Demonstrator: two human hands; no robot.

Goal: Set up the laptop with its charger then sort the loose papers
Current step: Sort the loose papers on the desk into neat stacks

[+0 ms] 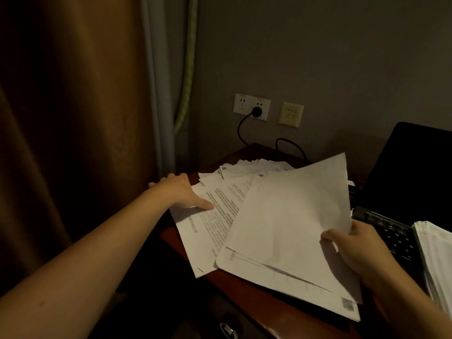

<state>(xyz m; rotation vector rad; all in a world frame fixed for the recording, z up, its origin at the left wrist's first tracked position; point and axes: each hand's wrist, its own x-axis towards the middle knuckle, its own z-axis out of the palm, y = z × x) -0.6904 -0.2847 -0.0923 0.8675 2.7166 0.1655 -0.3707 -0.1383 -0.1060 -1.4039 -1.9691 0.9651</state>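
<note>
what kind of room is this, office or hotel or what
Likely a hotel room or bedroom corner: a heavy brown curtain, wall sockets with a plug in, and a dark wooden desk holding papers and a laptop.

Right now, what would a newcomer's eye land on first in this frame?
The blank sheet, pinched at its right edge by the right hand and lifted over the loose papers fanned across the desk. The left hand has its thumb on a printed page at the pile's left. Behind, a black plug sits in the wall socket, and an open laptop stands at the right.
</note>
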